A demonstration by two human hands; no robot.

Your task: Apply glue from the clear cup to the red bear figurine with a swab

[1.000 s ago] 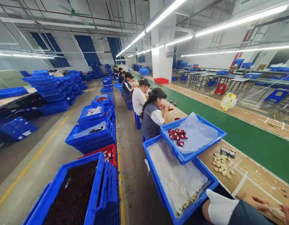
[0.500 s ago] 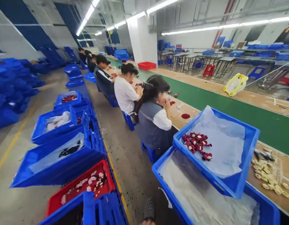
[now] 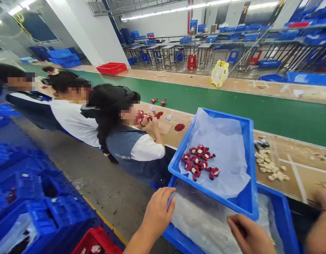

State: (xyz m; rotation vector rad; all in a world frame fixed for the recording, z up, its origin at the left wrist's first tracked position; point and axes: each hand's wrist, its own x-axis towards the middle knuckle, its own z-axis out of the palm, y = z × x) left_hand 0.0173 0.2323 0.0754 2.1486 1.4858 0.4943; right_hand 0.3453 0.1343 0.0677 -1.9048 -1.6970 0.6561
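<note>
My left hand is beside the left corner of two stacked blue trays, its thumb and fingers apart. Whether its fingertips touch the lower tray's rim I cannot tell. My right hand is just below the front edge of the upper blue tray, over the lower blue tray. Its fingers are loosely bent with a gap to the thumb, and nothing shows in it. White lining sheet covers the upper tray. Several dark red pieces with pale spots lie on it. The lower tray holds whitish lining.
A co-worker sits at the workbench to the left, with others beyond. Another person's hand is at the right edge. Cream rings lie on the bench beside the green belt. A red tray is low left.
The view has swung to the right and closer to the stacked trays. Both my hands have come into view near them. Another person's hand now shows at the right edge.
</note>
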